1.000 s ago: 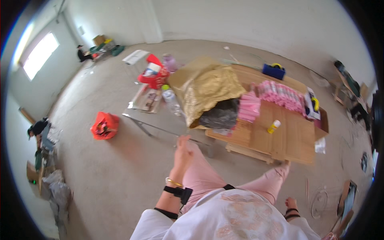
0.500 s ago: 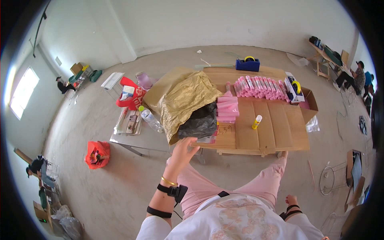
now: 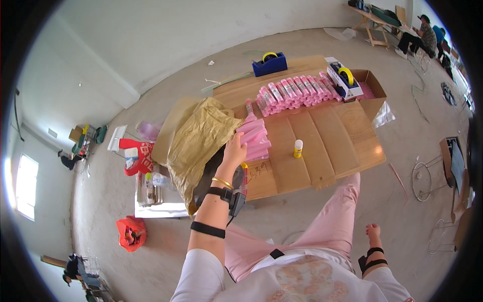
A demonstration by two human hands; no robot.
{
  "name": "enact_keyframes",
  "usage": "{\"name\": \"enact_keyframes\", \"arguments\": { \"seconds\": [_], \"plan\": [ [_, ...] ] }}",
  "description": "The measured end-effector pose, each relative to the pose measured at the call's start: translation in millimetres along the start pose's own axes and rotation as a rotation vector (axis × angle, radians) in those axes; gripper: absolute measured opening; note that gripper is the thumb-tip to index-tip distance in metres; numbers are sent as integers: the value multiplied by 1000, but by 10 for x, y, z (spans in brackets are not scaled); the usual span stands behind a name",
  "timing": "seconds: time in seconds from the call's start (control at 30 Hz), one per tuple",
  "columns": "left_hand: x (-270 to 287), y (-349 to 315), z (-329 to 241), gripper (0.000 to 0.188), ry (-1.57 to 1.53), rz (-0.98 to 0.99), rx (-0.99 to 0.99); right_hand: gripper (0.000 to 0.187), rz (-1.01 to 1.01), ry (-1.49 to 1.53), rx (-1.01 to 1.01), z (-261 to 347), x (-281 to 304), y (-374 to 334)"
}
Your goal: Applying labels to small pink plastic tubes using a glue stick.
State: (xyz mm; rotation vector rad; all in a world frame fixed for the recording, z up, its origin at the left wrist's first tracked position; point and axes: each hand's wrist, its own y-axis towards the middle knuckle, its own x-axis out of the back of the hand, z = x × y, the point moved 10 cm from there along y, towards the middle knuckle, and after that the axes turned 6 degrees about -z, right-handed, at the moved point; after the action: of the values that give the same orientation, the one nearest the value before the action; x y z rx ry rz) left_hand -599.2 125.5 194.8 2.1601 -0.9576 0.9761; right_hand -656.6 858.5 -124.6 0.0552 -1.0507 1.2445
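Note:
My left hand (image 3: 234,151) reaches over the table, its fingers closed on the left edge of a ruffled stack of pink sheets (image 3: 258,138). Just left of that hand lies a crumpled gold-brown wrapping sheet (image 3: 198,138), with black plastic (image 3: 214,171) showing beneath it, partly behind my wrist. A glue stick (image 3: 298,148) with a white cap and yellow label stands upright on the flattened cardboard (image 3: 322,151). Behind it lie several pink wrapped tubes (image 3: 294,93) in a row. My right hand (image 3: 372,230) hangs beside my leg with curled fingers, nothing visible in it.
At the table's back stands a blue tape dispenser (image 3: 270,64); another, with yellow tape, sits on a box (image 3: 344,80) beside an open carton (image 3: 375,103). On the left are a clear bottle (image 3: 162,181), a red bag (image 3: 138,158) and an orange-red bag (image 3: 132,234) on the floor. People sit farther off.
My left hand has moved from the black plastic's front edge, forward and right, onto the pink sheets. The view has turned, and the right hand still hangs low.

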Motion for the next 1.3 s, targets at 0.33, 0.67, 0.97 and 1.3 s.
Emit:
{"name": "enact_keyframes", "arguments": {
  "seconds": [0.33, 0.67, 0.97, 1.3],
  "plan": [
    [-604, 543, -3, 35, 423, 57, -196, 14, 36, 233, 394, 1641, 16, 84],
    [61, 14, -554, 29, -875, 103, 214, 14, 264, 546, 749, 3917, -183, -1290],
    [323, -1384, -1476, 38, -1227, 371, 241, 27, 1192, 730, 919, 4766, -747, -3943],
    [306, -2292, -1639, 32, -926, 706, 330, 19, 845, 622, 1331, 4336, -255, -4452]
  ]
}}
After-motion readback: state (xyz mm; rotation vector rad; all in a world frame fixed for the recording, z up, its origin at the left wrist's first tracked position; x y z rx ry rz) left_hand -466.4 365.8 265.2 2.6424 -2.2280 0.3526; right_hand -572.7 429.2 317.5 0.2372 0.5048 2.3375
